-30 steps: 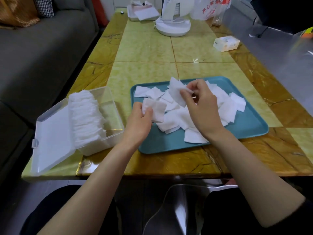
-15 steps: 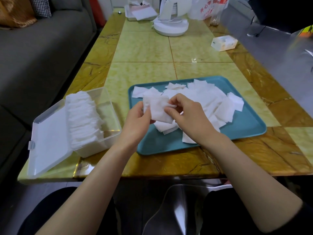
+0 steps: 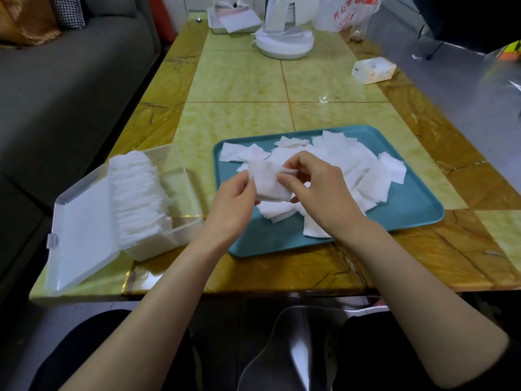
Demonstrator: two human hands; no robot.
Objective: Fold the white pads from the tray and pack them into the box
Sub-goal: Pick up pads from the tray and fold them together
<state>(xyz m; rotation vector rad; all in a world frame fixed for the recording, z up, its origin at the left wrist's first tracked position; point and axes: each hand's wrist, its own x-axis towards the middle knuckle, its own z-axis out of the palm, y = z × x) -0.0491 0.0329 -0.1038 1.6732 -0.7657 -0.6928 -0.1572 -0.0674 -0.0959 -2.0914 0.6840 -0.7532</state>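
A teal tray (image 3: 408,204) on the table holds several loose white pads (image 3: 363,170). Above its left part I hold one white pad (image 3: 269,183) between both hands. My left hand (image 3: 234,204) pinches its left edge, and my right hand (image 3: 318,190) grips its right side with thumb and fingers. To the left stands a clear plastic box (image 3: 180,176) with its lid (image 3: 81,238) laid open. A row of folded white pads (image 3: 138,198) stands inside it, filling the left part.
A grey sofa (image 3: 56,108) runs along the table's left side. At the far end stand a white round appliance (image 3: 284,43), a tray of papers (image 3: 234,21), a plastic bag (image 3: 346,12) and a small white carton (image 3: 373,70). My knees are below the table's near edge.
My right hand came down from the middle of the tray to meet the left hand. Both now hold one pad together over the tray's left part.
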